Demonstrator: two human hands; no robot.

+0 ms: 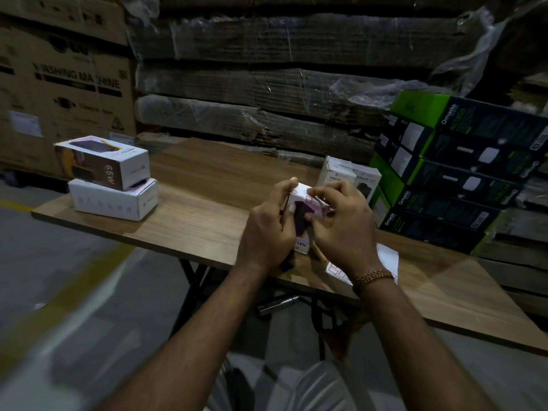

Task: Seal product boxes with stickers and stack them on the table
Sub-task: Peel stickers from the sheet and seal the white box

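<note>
Head view, item: white product box [308,203], near tabletop [207,209] front edge; our left hand [267,229] and right hand [341,223] fingers curl round it. Two boxes [109,176] stacked, left corner.

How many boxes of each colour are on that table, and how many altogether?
White boxes: 4, two stacked at the left, one in the hands, one behind it.
Green-and-black boxes: 5, stacked at the right.
Total: 9
</note>
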